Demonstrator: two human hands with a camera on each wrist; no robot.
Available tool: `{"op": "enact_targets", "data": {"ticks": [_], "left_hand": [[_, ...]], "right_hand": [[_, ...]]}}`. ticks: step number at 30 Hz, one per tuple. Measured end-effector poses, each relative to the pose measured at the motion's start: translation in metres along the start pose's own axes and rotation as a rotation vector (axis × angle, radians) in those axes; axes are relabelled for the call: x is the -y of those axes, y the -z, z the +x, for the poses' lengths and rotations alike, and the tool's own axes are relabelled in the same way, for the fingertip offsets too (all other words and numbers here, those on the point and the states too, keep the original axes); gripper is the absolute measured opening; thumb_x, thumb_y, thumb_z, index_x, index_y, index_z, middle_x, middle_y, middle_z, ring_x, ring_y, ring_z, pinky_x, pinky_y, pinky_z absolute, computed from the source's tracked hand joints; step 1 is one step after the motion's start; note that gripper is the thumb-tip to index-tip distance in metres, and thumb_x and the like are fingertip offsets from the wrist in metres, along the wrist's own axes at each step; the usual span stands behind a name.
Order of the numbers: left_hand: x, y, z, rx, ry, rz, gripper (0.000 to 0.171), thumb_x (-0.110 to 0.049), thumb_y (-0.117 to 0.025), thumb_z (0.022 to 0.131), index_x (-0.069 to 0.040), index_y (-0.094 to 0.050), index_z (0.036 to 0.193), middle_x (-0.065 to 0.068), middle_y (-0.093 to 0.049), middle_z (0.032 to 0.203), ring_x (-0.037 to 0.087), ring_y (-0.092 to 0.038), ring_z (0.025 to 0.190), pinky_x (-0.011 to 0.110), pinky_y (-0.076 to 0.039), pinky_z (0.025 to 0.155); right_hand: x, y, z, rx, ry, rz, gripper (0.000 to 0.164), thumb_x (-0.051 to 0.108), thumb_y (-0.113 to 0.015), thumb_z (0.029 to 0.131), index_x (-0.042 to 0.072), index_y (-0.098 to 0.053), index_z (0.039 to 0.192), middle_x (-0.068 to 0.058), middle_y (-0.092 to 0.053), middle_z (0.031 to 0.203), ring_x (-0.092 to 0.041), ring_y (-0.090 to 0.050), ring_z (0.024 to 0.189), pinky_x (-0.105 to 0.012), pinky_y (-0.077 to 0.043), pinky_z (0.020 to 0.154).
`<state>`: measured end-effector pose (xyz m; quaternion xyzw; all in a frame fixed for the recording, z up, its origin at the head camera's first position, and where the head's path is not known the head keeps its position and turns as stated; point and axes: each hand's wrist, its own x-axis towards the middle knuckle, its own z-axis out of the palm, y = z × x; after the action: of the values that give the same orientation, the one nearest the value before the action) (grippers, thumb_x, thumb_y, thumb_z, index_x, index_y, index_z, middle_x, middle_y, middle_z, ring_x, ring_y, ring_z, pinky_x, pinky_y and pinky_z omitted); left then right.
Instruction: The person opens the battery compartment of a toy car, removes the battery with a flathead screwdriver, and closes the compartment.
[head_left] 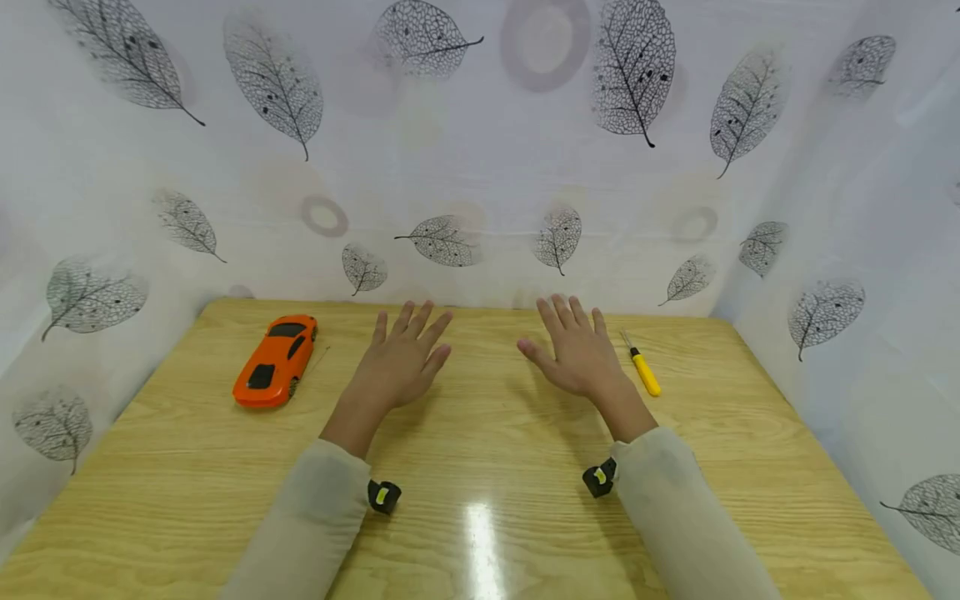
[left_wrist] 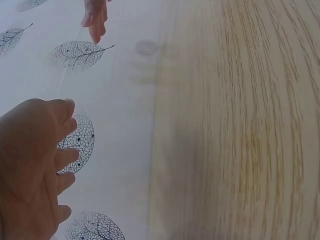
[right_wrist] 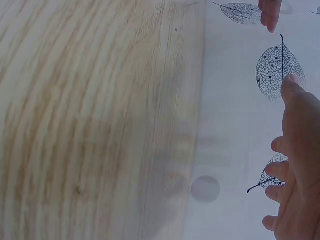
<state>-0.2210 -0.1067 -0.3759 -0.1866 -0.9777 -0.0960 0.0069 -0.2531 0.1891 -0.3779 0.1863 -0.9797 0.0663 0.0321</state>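
Both hands are held out over the wooden table (head_left: 480, 433), palms down with fingers spread and nothing in them. My left hand (head_left: 401, 362) is nearest to an orange toy car (head_left: 276, 362), which stands to its left with black windows showing. Just right of my right hand (head_left: 581, 354) lies a small screwdriver (head_left: 645, 372) with a yellow handle, its metal tip pointing toward the back. In the left wrist view the left hand (left_wrist: 35, 165) shows at the left edge. The right hand (right_wrist: 300, 165) fills the right edge of the right wrist view.
A white curtain (head_left: 480, 150) printed with dark leaves hangs behind the table and along both sides. Small black wrist cameras (head_left: 384, 497) stick out at the inner side of both cuffs. A bright reflection lies on the tabletop near the front.
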Motion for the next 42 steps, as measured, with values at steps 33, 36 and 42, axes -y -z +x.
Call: {"op": "enact_targets", "data": {"ticks": [33, 36, 42], "left_hand": [[0.035, 0.08, -0.013, -0.105, -0.103, 0.162, 0.053, -0.042, -0.044, 0.11, -0.017, -0.041, 0.157, 0.015, -0.038, 0.16, 0.042, -0.027, 0.149, 0.066, -0.017, 0.122], [0.049, 0.084, -0.017, -0.113, -0.084, 0.142, 0.053, -0.041, -0.043, 0.11, -0.015, -0.042, 0.157, 0.017, -0.039, 0.159, 0.042, -0.028, 0.148, 0.067, -0.017, 0.121], [0.075, 0.087, -0.028, -0.102, -0.027, 0.126, 0.053, -0.038, -0.045, 0.11, -0.013, -0.042, 0.156, 0.019, -0.039, 0.159, 0.045, -0.027, 0.147, 0.069, -0.015, 0.12]], "right_hand": [[0.033, -0.018, 0.029, -0.004, 0.109, 0.068, 0.079, 0.057, -0.044, 0.106, 0.011, -0.018, 0.165, -0.02, -0.021, 0.167, -0.045, -0.017, 0.153, -0.067, -0.012, 0.123], [0.039, -0.018, 0.032, -0.001, 0.122, 0.059, 0.08, 0.059, -0.043, 0.105, 0.011, -0.019, 0.164, -0.019, -0.022, 0.167, -0.044, -0.018, 0.153, -0.066, -0.015, 0.123], [0.055, -0.021, 0.041, 0.004, 0.154, 0.069, 0.08, 0.061, -0.04, 0.105, 0.014, -0.016, 0.165, -0.017, -0.02, 0.168, -0.041, -0.016, 0.154, -0.065, -0.016, 0.123]]}}
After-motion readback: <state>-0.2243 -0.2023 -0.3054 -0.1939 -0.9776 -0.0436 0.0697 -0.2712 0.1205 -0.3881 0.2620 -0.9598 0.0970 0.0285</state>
